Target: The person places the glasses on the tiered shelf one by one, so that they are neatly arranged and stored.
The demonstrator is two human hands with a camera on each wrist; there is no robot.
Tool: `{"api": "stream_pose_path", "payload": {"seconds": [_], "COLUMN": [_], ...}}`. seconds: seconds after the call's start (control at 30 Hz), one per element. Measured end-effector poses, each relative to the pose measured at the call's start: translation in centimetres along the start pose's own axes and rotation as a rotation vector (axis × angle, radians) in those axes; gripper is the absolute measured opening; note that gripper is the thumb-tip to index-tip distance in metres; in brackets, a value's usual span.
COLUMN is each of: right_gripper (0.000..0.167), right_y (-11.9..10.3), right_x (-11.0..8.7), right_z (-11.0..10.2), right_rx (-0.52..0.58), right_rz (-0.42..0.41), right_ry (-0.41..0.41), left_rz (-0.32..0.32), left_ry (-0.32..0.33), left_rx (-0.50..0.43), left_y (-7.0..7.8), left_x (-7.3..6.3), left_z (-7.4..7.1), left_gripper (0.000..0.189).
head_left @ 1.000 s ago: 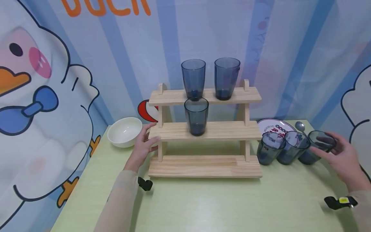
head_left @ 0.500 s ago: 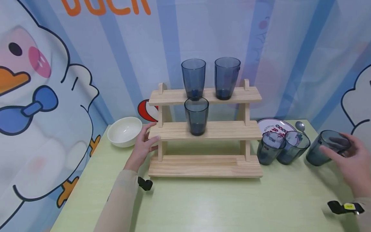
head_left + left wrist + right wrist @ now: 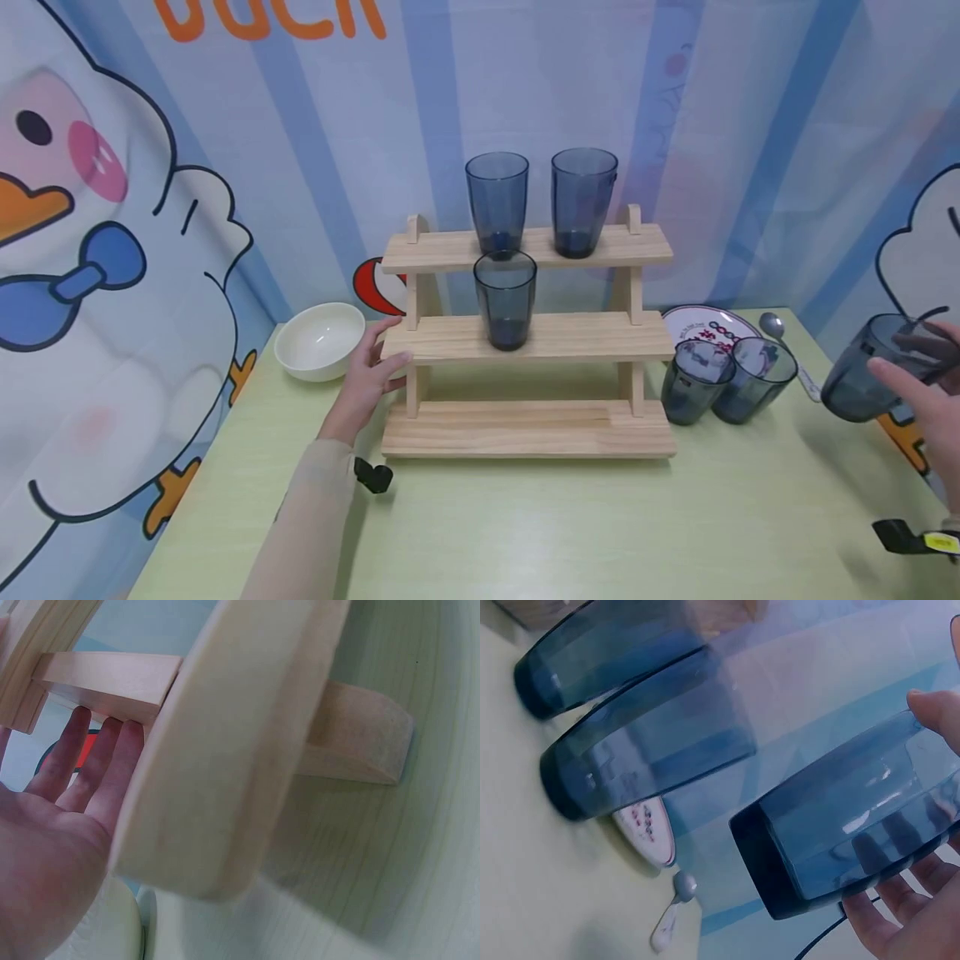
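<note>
With thumb and fingers wrapped round a tilted blue glass (image 3: 855, 382) above the surface (image 3: 525, 525), the right grip (image 3: 934, 415) seems mid-transfer, the next move probably calling for a steady carry to the wooden rack (image 3: 592, 333) on its left, where the left grip (image 3: 363, 383) rests, fingers extended.

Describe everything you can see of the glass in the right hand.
The glass is a see-through, smoky blue tumbler, apparently glass, with a thick, darker base and sides widening toward the rim. No contents are visible. The right hand grips it, thumb on one side and fingers round the other, showing through the wall. It is held off the table, base down, leaning in the head view, where it appears right of the spoon. Nothing else seems to touch it.
</note>
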State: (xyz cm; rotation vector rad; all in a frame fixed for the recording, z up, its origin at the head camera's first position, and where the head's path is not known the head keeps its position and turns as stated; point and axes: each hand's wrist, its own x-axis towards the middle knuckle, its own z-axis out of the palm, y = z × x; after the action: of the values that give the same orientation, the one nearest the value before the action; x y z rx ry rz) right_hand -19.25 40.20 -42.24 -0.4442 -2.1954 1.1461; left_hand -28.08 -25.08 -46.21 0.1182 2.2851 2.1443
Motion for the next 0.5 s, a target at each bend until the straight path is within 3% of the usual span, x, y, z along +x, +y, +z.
{"api": "stream_pose_path", "payload": {"seconds": [0.3, 0.5], "right_gripper": [0.059, 0.057], "right_y": [-2.2, -4.7], "right_x": [0.2, -0.4], "right_z": [-0.2, -0.2], "right_rx": [0.155, 0.214], "right_rz": [-0.146, -0.166], "right_ry": [0.018, 0.007], "left_rz": [0.005, 0.005], "left_ry": [-0.003, -0.004], "left_rx": [0.007, 0.005], "left_y": [0.0, 0.0], "left_x": [0.1, 0.0], "left_z": [-0.1, 0.0], "left_gripper": [0.065, 0.066]}}
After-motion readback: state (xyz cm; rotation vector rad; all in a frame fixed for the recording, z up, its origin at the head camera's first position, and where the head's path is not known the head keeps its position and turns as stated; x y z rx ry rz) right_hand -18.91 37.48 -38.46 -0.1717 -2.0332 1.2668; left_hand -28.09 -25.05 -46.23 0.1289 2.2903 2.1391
